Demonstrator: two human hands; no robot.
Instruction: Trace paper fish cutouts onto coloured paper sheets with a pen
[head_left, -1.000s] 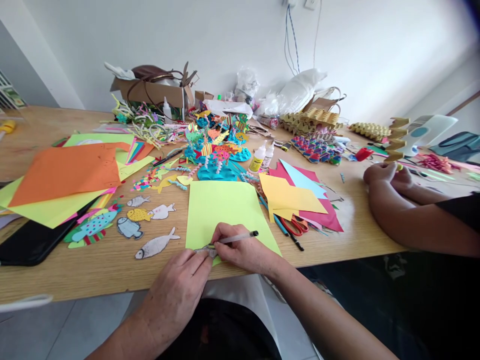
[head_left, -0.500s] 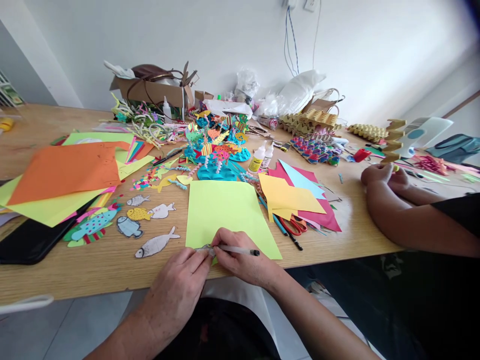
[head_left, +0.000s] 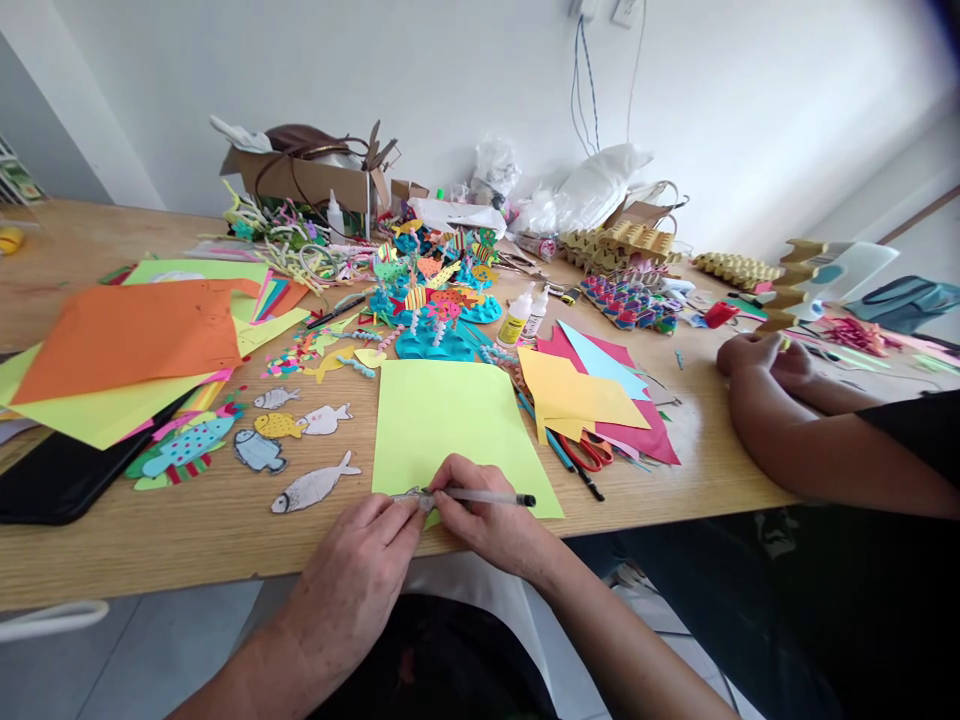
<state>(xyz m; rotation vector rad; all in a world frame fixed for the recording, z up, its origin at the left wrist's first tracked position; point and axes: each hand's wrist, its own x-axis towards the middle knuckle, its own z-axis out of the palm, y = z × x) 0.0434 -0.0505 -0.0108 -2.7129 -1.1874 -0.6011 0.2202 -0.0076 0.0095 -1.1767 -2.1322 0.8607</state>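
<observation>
A sheet of light green paper (head_left: 450,410) lies at the table's front edge before me. My right hand (head_left: 484,510) grips a pen (head_left: 499,496) with a clear barrel and black end, its tip low over the sheet's near left part. Close beside it, my left hand (head_left: 375,550) has its fingers together, pressing a small grey paper cutout (head_left: 415,497) onto the sheet. Most of that cutout is hidden under my fingers. On the left, several paper fish lie on the wood, among them a long grey fish (head_left: 315,484) and a yellow fish (head_left: 277,425).
Orange paper (head_left: 135,340) tops a pile over a black case (head_left: 82,470) at left. Blue egg-carton pieces with paper fish (head_left: 435,340) and glue bottles (head_left: 516,318) stand behind the sheet. Red scissors (head_left: 594,455) lie right. A co-worker's arms (head_left: 795,425) rest at far right.
My right hand has shifted slightly right along the cutout, and the pen's back end has swung right. My left hand stays in place.
</observation>
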